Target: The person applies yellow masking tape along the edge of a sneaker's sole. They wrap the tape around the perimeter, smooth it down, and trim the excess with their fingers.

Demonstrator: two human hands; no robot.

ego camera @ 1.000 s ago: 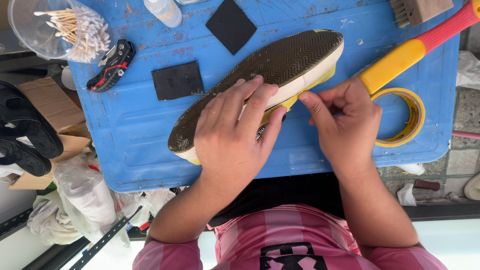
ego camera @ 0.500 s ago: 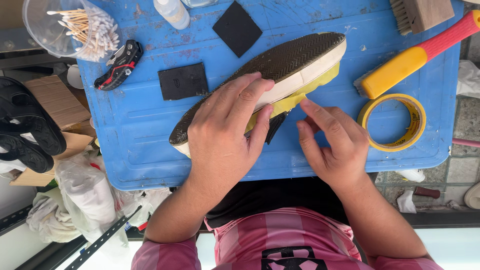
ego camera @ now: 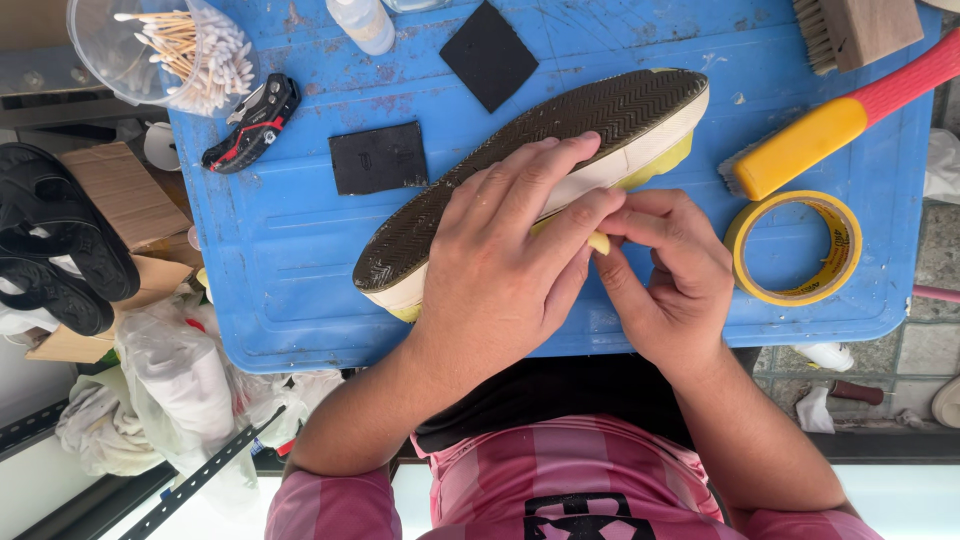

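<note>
The left hand (ego camera: 505, 265) lies flat and spread over the middle of a shoe (ego camera: 540, 175), palm down on its dark, patterned sole, fingers pressing along the white edge. The right hand (ego camera: 670, 275) sits just beside it, fingers curled in, thumb and forefinger pinched on a small strip of yellow tape (ego camera: 597, 240) at the side of the shoe; how much of the strip it grips is hard to tell, since the fingers cover most of it. The two hands touch at the fingertips.

The shoe lies sole-up and aslant across the blue table (ego camera: 290, 290), heel toward the lower left, toe toward the upper right, with yellow showing below its white rim.

To the right of the hands lies a roll of yellow tape (ego camera: 795, 248), and above it a tool with a yellow and red handle (ego camera: 850, 110). A wooden brush (ego camera: 855, 30) sits at the top right corner. Left of the shoe are two black square patches (ego camera: 380, 158) (ego camera: 490, 52), a black and red utility knife (ego camera: 255, 122), and a clear cup of cotton swabs (ego camera: 175, 50). A white bottle (ego camera: 362, 22) stands at the top edge. Black sandals (ego camera: 55, 250) rest beside the table on the left.
</note>
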